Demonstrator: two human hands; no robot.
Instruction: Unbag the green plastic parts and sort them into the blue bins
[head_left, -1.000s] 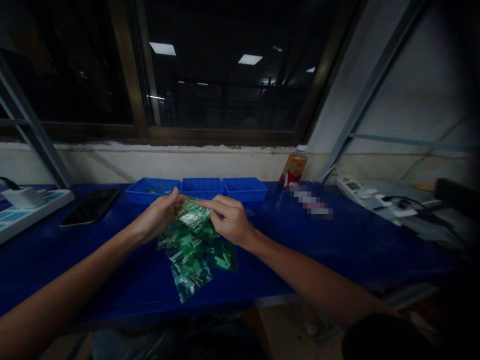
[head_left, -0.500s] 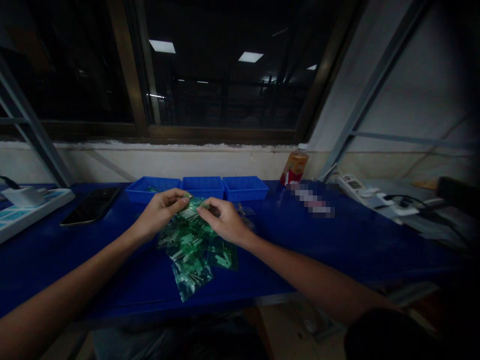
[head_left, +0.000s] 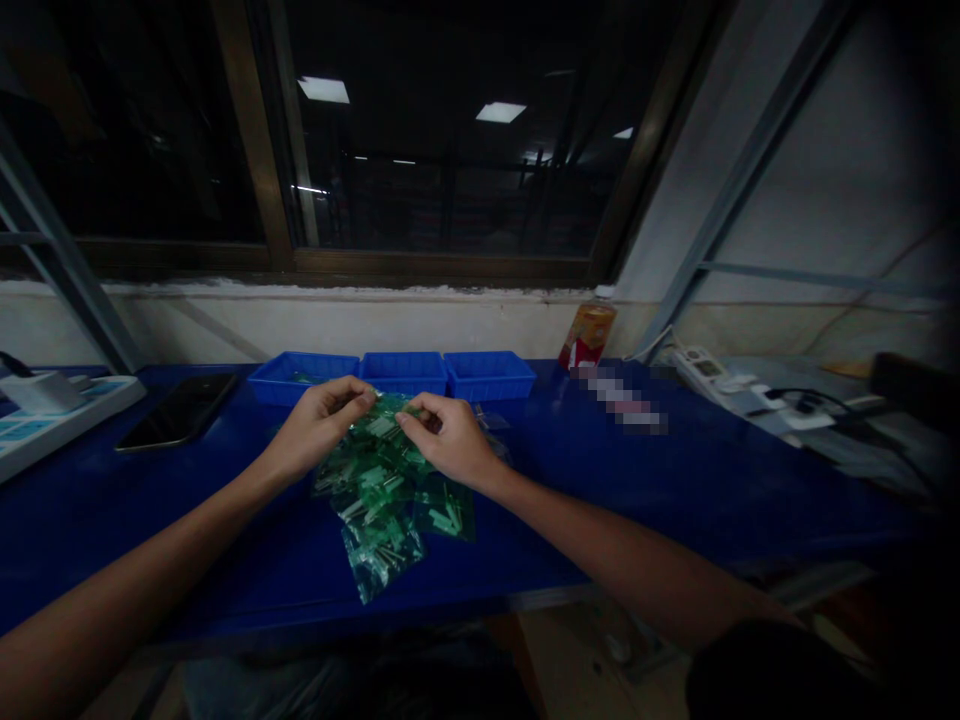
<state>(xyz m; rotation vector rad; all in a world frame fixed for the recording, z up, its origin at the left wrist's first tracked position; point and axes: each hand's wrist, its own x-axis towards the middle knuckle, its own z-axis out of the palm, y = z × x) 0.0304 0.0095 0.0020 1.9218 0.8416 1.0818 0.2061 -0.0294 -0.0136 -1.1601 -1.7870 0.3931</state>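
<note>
Between my hands is a small clear green plastic bag [head_left: 387,405] with small pale parts in it. My left hand [head_left: 324,420] pinches its left edge between thumb and fingers. On the opposite edge, the thumb and fingers of my right hand [head_left: 446,435] are closed. Below and partly behind the hands lies a heap of similar green bags [head_left: 382,490] holding pale sticks and small pieces. One bag [head_left: 382,560] reaches toward the table's front edge, and another bag [head_left: 445,508] lies to the right under my right wrist.
Three blue bins stand in a row behind my hands: a left bin [head_left: 300,375], a middle bin [head_left: 405,372] and a right bin [head_left: 489,375]. A phone [head_left: 178,410] and a power strip [head_left: 71,420] lie left on the blue table [head_left: 570,480]. A drink bottle [head_left: 588,335] stands back right.
The bag between my hands has tilted slightly, and my fingers have shifted a little on its edges. The heap of bags has stayed in place.
</note>
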